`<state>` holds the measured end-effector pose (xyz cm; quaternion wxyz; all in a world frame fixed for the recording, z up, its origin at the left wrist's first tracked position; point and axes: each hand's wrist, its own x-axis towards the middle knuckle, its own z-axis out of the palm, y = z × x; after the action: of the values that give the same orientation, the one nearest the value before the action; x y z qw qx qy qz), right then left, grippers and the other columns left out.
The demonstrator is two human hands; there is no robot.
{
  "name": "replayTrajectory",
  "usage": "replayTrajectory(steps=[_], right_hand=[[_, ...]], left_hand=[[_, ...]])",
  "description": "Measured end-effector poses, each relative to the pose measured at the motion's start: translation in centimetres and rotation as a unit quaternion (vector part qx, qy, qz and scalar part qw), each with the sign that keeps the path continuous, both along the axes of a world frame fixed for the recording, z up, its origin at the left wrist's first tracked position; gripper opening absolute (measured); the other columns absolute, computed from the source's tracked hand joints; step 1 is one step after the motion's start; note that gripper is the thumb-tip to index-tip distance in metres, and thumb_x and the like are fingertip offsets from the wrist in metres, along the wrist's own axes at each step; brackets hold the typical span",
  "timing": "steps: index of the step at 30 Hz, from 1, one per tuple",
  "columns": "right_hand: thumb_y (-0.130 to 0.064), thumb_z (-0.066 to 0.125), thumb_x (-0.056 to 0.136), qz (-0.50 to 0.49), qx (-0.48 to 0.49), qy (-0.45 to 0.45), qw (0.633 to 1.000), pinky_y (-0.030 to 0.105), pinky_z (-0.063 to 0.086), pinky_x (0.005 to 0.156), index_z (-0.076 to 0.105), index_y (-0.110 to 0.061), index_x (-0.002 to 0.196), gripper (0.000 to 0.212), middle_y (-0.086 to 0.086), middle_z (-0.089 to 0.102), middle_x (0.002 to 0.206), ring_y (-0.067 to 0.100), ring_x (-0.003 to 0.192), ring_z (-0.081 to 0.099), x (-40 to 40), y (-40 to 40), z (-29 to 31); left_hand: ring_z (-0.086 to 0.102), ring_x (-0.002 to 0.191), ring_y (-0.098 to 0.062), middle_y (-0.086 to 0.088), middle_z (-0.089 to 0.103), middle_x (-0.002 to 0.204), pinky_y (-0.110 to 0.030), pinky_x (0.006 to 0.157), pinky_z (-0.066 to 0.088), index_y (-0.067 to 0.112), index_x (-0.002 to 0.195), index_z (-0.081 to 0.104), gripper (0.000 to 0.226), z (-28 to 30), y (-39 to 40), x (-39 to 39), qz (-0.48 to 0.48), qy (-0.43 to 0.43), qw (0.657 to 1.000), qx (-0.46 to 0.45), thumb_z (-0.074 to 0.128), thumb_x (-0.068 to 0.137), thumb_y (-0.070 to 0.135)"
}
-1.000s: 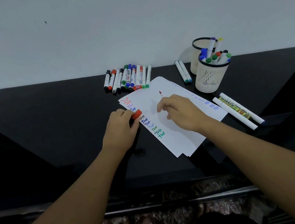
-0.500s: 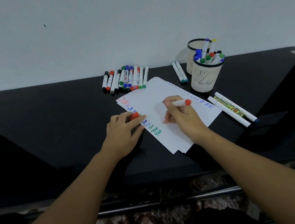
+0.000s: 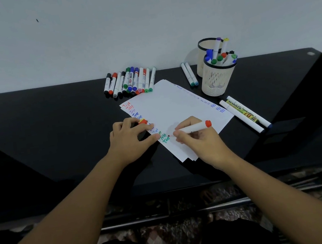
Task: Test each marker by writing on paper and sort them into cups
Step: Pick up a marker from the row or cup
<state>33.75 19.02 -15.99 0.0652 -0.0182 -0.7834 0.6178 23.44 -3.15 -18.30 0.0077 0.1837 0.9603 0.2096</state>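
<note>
A second ago our right hand (image 3: pixel 196 137) had the red marker (image 3: pixel 192 128) tip-up near the middle of the paper (image 3: pixel 174 108); now we have turned it over and brought it down, so the tip sits at the paper's left edge, just right of the lowest green "Test" in the column of test words (image 3: pixel 134 113). We grasp the barrel in a writing pinch, its red end pointing right. Our left hand (image 3: pixel 131 139) has slid a little toward us and presses its fingertips on the paper's left edge, with the red cap (image 3: pixel 143 121) tucked under the upper fingers. We judge the writing test of this marker is about to begin; sorting into the near cup (image 3: pixel 218 78) or far cup (image 3: pixel 203 55) waits, and the marker row (image 3: pixel 129 83) on the desk (image 3: pixel 55 124) remains untested.
</note>
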Motion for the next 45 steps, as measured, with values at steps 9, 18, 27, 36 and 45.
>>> replayTrajectory(steps=[9,18,27,36,45], right_hand=[[-0.034,0.070,0.098,0.018,0.062,-0.008,0.998,0.041,0.054,0.088,0.064,-0.033,0.102,0.007,-0.011,0.067,0.094,0.021,0.096,0.063,-0.5,0.9,-0.2],[-0.031,0.068,0.099,0.034,0.047,-0.010,0.998,0.047,0.052,0.095,0.066,-0.030,0.097,0.004,-0.004,0.069,0.093,0.024,0.097,0.065,0.0,1.1,-0.3],[-0.036,0.062,0.102,0.056,0.091,-0.024,0.994,0.046,0.053,0.092,0.063,-0.031,0.102,0.005,-0.004,0.068,0.094,0.020,0.094,0.066,0.1,1.0,-0.5],[-0.042,0.061,0.101,0.070,0.136,-0.013,0.988,0.051,0.053,0.090,0.063,-0.035,0.102,0.007,-0.004,0.068,0.098,0.020,0.095,0.064,-0.2,1.0,-0.9],[-0.035,0.061,0.103,0.040,0.152,-0.003,0.988,0.039,0.055,0.084,0.062,-0.031,0.104,0.004,-0.012,0.067,0.096,0.011,0.091,0.064,-0.2,1.1,-0.9]], left_hand=[[0.026,0.133,-0.019,0.015,0.039,0.145,-0.044,0.114,0.025,0.055,0.136,0.053,0.070,-0.6,0.1,1.1,-0.019,0.073,0.997,-0.016,0.035,0.078,0.090],[0.027,0.132,-0.015,0.018,0.040,0.142,-0.046,0.114,0.027,0.057,0.136,0.054,0.058,-0.8,0.3,0.8,-0.038,0.076,0.996,-0.008,0.038,0.086,0.082],[0.026,0.134,-0.015,0.019,0.038,0.144,-0.045,0.114,0.023,0.059,0.135,0.054,0.052,-0.5,0.4,0.8,-0.030,0.063,0.998,-0.008,0.045,0.087,0.078],[0.026,0.134,-0.016,0.019,0.039,0.144,-0.044,0.113,0.025,0.058,0.134,0.055,0.053,-0.5,0.4,0.8,-0.029,0.062,0.998,-0.008,0.045,0.087,0.079],[0.027,0.134,-0.017,0.018,0.039,0.146,-0.046,0.114,0.026,0.058,0.135,0.054,0.067,-0.6,0.3,0.7,-0.027,0.055,0.998,-0.010,0.030,0.079,0.088]])
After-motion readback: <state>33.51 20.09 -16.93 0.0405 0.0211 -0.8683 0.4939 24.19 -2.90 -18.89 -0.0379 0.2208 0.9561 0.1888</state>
